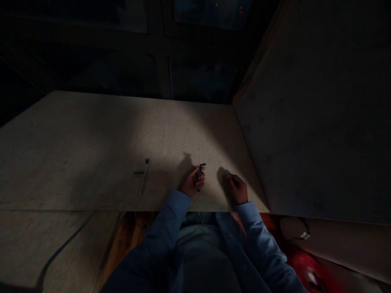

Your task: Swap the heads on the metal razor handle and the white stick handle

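My left hand [192, 182] is closed around a slim dark stick-like object [199, 176], held upright just above the table. A short teal-green piece juts sideways from its top, and its dark lower end shows below my fingers. To the right, my right hand [238, 189] rests close to the tabletop with its fingers curled together. Whether anything is between those fingers is hidden. Left of my hands lies a slim whitish pen-like stick [143, 181] with a dark tip. A short dark green piece [138, 173] lies beside it.
The pale table [171, 130] is dimly lit, with hand shadows on it. A tall pale panel [317, 122] borders its right side. Dark window frames [166, 73] stand behind. A cable [65, 244] runs at lower left, and a red shiny object [311, 272] sits at lower right.
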{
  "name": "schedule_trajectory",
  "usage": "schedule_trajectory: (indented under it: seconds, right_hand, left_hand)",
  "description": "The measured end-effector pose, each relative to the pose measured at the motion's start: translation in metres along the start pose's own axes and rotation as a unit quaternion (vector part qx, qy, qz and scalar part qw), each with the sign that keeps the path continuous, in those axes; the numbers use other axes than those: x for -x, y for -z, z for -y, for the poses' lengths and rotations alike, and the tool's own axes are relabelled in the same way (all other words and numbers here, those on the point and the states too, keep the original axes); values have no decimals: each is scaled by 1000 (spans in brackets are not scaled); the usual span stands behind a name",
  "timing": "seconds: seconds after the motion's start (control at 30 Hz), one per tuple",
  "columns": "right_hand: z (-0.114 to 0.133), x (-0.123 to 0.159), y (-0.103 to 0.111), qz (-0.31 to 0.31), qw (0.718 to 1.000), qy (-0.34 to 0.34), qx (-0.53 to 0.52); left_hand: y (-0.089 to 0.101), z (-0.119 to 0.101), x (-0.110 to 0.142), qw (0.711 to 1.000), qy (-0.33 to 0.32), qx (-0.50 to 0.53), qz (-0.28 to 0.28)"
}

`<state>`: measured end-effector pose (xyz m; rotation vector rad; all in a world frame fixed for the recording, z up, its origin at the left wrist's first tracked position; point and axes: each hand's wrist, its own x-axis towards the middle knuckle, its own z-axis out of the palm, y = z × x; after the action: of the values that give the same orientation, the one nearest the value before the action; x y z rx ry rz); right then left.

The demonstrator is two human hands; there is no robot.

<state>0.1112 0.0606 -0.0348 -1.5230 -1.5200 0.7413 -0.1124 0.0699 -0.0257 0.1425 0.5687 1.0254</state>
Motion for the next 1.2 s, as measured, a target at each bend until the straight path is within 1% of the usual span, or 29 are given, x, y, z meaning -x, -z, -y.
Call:
schedule_trajectory:
  seconds: [0.07, 0.13, 0.27, 0.37, 0.5, 0.63, 0.77, 1.0, 1.2]
  right_hand:
    - [11, 0, -3, -10, 998, -31, -59]
    - [25, 0, -9, -8, 993, -41, -110]
    - [53, -4, -27, 52, 983, -11, -177]
    - [63, -7, -39, 95, 975, -5, -199]
    - [65, -10, -46, 117, 969, 1, -219]
    - [69, -6, -44, 116, 961, 10, -250]
    - [72, 0, -40, 123, 953, 6, -276]
    - [69, 9, -38, 126, 942, -15, -310]
    - [65, 8, -40, 116, 938, -14, -326]
  left_hand:
    - [-1, -1, 0, 1000, 3, -12, 2]
    - [-1, -1, -1, 1000, 10, -24, 7]
    - [0, -2, -2, 998, 20, -59, 20]
    - [0, -1, -4, 996, 17, -80, 29]
    - [2, 1, -2, 996, 13, -86, 36]
    - [4, 3, 0, 994, 8, -95, 56]
    - [7, 5, 2, 987, -12, -132, 86]
    - [9, 10, 4, 982, -33, -159, 99]
    - [9, 10, 5, 978, -44, -171, 106]
